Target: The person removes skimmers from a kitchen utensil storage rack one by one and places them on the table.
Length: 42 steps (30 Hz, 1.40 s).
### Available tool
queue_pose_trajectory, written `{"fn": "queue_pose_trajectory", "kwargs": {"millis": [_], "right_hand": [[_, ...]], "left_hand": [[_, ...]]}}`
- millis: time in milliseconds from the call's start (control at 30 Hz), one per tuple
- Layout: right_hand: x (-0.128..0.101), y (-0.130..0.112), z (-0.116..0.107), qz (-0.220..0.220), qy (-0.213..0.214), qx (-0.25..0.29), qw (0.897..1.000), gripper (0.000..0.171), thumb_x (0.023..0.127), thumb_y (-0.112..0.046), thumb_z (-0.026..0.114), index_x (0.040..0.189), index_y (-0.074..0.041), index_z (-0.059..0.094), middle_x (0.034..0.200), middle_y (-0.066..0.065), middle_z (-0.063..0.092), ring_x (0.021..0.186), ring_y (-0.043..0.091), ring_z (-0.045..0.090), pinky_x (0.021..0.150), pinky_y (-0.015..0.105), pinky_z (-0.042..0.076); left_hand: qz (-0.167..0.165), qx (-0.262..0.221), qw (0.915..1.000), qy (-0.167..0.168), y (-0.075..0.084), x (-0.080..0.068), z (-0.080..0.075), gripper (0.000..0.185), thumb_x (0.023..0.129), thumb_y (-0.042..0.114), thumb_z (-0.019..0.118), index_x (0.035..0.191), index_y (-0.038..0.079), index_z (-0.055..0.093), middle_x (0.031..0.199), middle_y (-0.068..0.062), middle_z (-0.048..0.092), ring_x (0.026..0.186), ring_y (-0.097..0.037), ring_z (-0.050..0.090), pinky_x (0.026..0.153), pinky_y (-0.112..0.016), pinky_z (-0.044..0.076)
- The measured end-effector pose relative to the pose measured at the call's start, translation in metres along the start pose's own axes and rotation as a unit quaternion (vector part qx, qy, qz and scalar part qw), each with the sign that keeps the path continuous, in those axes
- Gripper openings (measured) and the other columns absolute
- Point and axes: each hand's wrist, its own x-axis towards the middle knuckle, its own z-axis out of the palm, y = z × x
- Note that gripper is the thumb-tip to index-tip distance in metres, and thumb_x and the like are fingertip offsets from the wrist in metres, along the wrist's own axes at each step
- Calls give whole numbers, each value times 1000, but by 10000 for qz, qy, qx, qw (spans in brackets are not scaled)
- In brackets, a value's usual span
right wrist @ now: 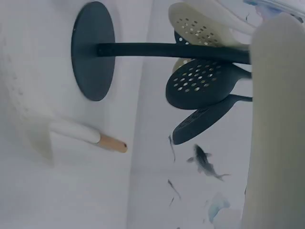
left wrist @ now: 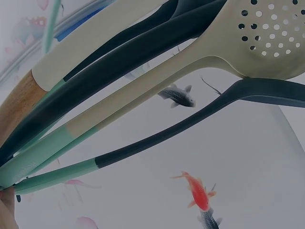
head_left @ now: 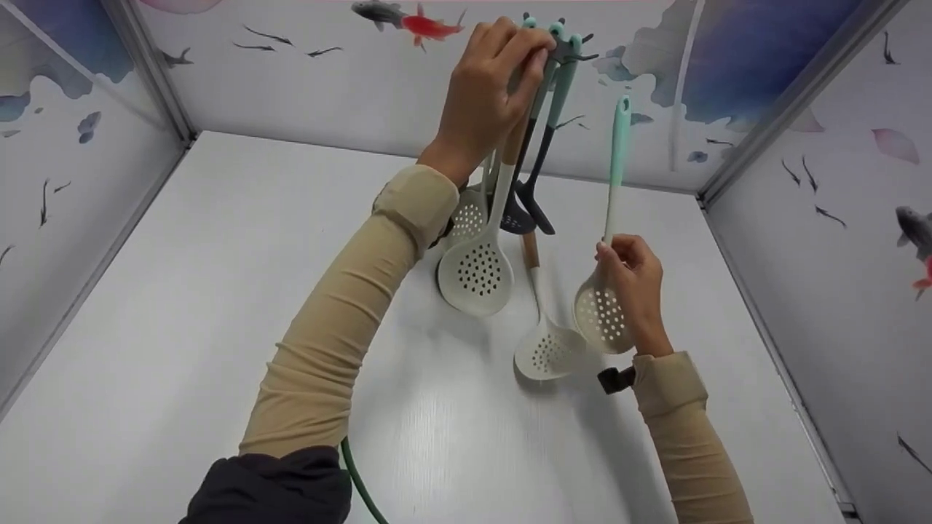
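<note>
At the top of a dark utensil rack (head_left: 562, 51), my left hand (head_left: 484, 91) has its fingers curled onto the hub, beside the handle ends. Below it hangs a cream skimmer (head_left: 477, 276) with a wooden handle, among mint-handled utensils (head_left: 561, 94). In the left wrist view, mint handles (left wrist: 57, 174) converge near a fingertip (left wrist: 7, 202). My right hand (head_left: 641, 280) grips another cream skimmer (head_left: 601, 313) near its bowl, mint handle pointing up. The rack's round base (right wrist: 93, 71) shows in the right wrist view, with dark slotted heads (right wrist: 202, 83) hanging over it.
A cream skimmer (head_left: 550, 353) with a wooden handle lies on the white table (head_left: 240, 240), just left of my right hand. Walls printed with fish (head_left: 429, 28) enclose the table at the back and sides. A green cable (head_left: 357, 473) runs beside my left sleeve.
</note>
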Motion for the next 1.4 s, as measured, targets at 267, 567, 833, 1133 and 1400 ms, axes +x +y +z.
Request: {"fn": "queue_pose_trajectory", "kwargs": {"millis": [267,567,833,1133,1400], "right_hand": [[7,48,-12,1388,-279,-818,9865,31,91,-23,59,109,2,57,85,-5,58,79,4,55,72,14,45],[4,88,-19,2295,-912,-1559,9564,38,94,-19,52,125,3,51,111,13,58,92,11,53,83,23,45],[-3,107,-18,2589,-1397,-1771,9392,44,94,-17,48,132,6,44,119,20,52,105,26,50,92,36,42],[-18,115,-16,2803,-1691,-1848,9266,44,93,-15,44,134,1,41,117,17,50,103,26,48,91,37,41],[-18,116,-18,2732,-1641,-1904,9285,45,94,-16,43,136,1,39,120,18,50,107,27,48,96,41,41]], "left_hand": [[21,-19,10000,45,0,0,0,31,97,28,44,111,10,65,100,-8,60,103,-18,49,94,-10,36],[44,-52,10000,63,0,0,-1,30,97,28,44,111,10,65,101,-8,60,104,-18,49,95,-11,36],[38,-69,10000,43,0,0,1,31,97,28,44,111,10,65,101,-8,60,104,-18,49,95,-11,36],[0,-62,10000,6,0,-1,1,31,97,28,44,112,11,65,102,-8,60,104,-17,48,94,-11,36],[-35,-67,10000,-8,0,-1,0,31,97,28,44,112,11,64,103,-7,60,104,-17,48,94,-11,36]]}}
